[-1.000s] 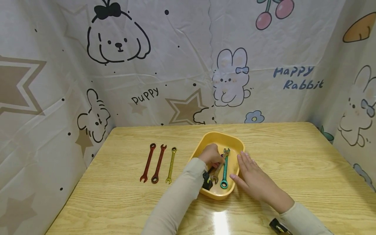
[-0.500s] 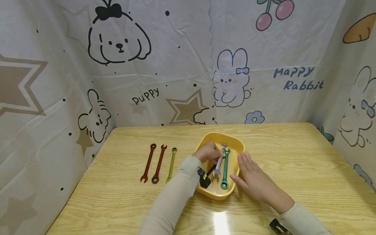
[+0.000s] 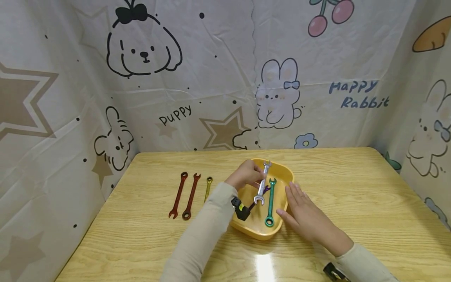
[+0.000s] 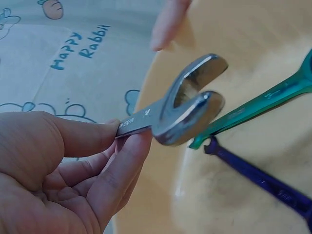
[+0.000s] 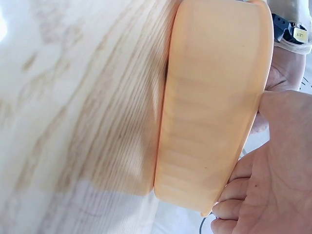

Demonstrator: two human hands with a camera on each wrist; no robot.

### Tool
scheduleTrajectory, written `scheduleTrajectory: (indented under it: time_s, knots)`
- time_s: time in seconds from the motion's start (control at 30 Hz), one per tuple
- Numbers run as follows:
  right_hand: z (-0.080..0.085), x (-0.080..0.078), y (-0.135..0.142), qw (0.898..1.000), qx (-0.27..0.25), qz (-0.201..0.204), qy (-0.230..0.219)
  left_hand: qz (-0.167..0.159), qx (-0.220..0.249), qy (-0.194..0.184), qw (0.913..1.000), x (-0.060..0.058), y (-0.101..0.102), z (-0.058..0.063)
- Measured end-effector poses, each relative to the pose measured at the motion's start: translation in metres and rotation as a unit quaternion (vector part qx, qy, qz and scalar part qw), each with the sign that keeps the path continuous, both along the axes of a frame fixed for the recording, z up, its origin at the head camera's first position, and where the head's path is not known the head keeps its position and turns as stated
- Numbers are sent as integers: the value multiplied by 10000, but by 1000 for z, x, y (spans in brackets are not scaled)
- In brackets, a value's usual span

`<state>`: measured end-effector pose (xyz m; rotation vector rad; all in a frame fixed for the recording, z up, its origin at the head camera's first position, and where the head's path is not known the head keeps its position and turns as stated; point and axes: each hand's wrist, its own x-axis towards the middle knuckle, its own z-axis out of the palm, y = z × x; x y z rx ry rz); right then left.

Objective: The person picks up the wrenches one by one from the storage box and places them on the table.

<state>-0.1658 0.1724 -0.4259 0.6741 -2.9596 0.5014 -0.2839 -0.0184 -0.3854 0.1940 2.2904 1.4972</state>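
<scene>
Over the yellow tray, my left hand pinches a silver open-ended wrench between thumb and fingers. The left wrist view shows the thumb pressed on its shank, with one open jaw end of the wrench toward the camera. Inside the tray lie a green wrench and a purple wrench, the latter partly hidden in the head view. My right hand rests with fairly straight fingers against the tray's right rim; the right wrist view shows the fingers at the tray's edge.
Left of the tray, two red wrenches and a yellow wrench lie side by side on the wooden table. The left forearm covers the yellow one's lower end. A printed cloth hangs behind and at both sides.
My left hand has lifted the silver wrench from the tray, moving up and slightly left. More of the purple wrench shows beneath it. The right hand has stayed at the rim.
</scene>
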Motion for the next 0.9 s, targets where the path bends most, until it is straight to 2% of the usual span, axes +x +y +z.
scheduleTrajectory:
  time_s: [0.23,0.4,0.53,0.67,0.9]
  knots:
    - [-1,0,1,10000,22,-12,-22,269,367,59,9989,-3,-20,11]
    - [-1,0,1,10000,-9,-6,-22,472,510,14,9976,-6,-42,16]
    - [-1,0,1,10000,-12,12,-28,641,532,-30,9965,-7,-67,19]
    - [0,1,1,10000,-6,16,-22,930,347,-26,9951,-7,-96,21]
    - [-1,0,1,10000,6,3,-13,1171,-137,146,9929,-2,-155,14]
